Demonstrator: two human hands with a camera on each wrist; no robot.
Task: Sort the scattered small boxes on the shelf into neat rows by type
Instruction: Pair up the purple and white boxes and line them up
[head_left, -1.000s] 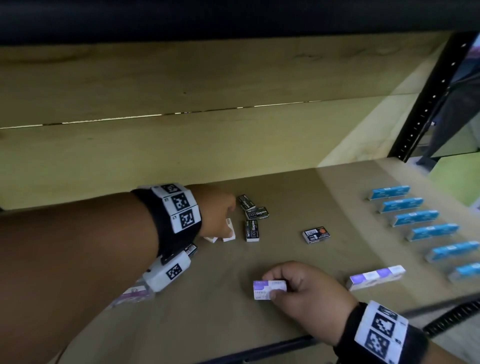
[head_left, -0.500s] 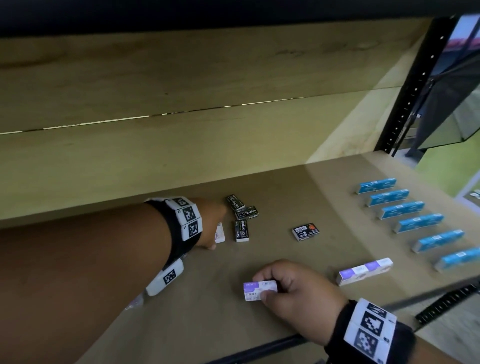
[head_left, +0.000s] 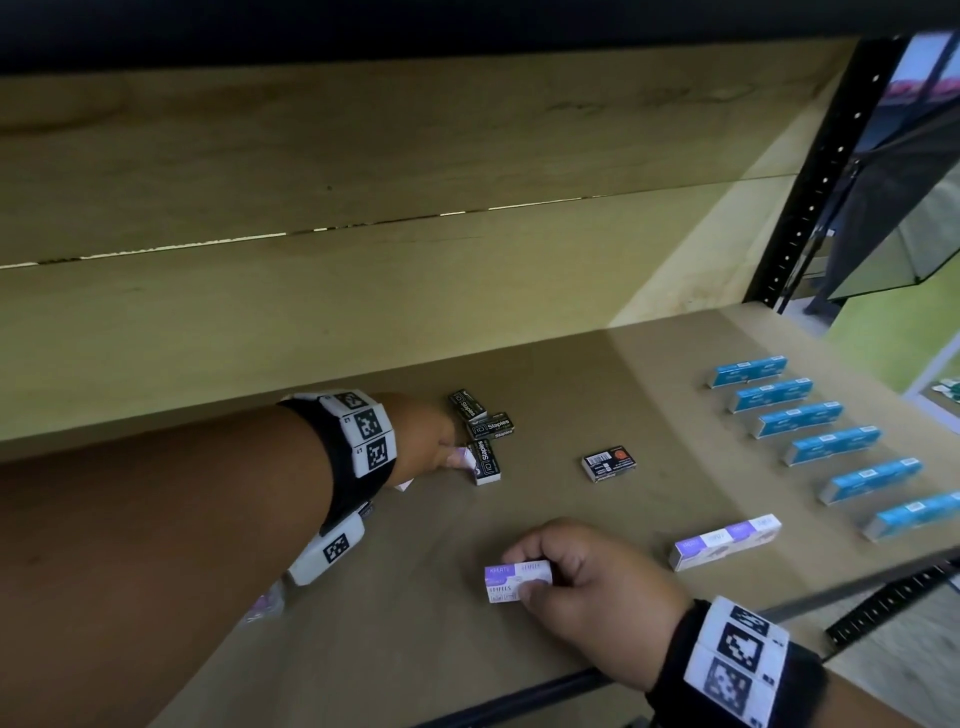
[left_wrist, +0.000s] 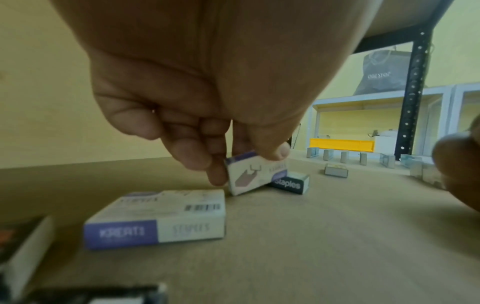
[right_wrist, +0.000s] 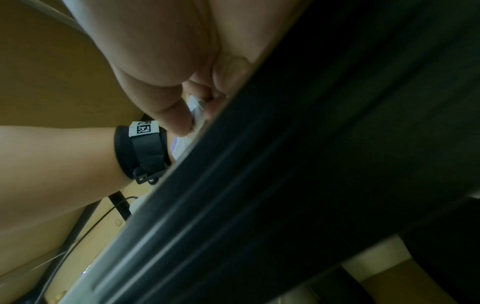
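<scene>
My left hand (head_left: 441, 453) reaches to the back of the shelf and pinches a small purple-and-white staples box (left_wrist: 255, 174) between thumb and fingers. The box is tilted on one edge against a black Staples box (left_wrist: 292, 184). Three black Staples boxes (head_left: 488, 428) lie clustered beside that hand. Near the front edge my right hand (head_left: 535, 577) grips another purple-and-white staples box (head_left: 511, 582) that rests on the shelf board (head_left: 571, 395). A further purple-and-white box (left_wrist: 155, 220) lies flat under my left wrist.
A neat row of several blue boxes (head_left: 831, 444) runs along the right side. A long purple-and-white box (head_left: 727, 540) lies before it, and a lone black box (head_left: 609, 462) sits mid-shelf. A black upright post (head_left: 821, 171) stands at the right, a dark rail (head_left: 519, 696) at the front.
My left hand has closed its fingers round the small purple-and-white box beside the black boxes and tipped it up. My right hand has kept still on its box.
</scene>
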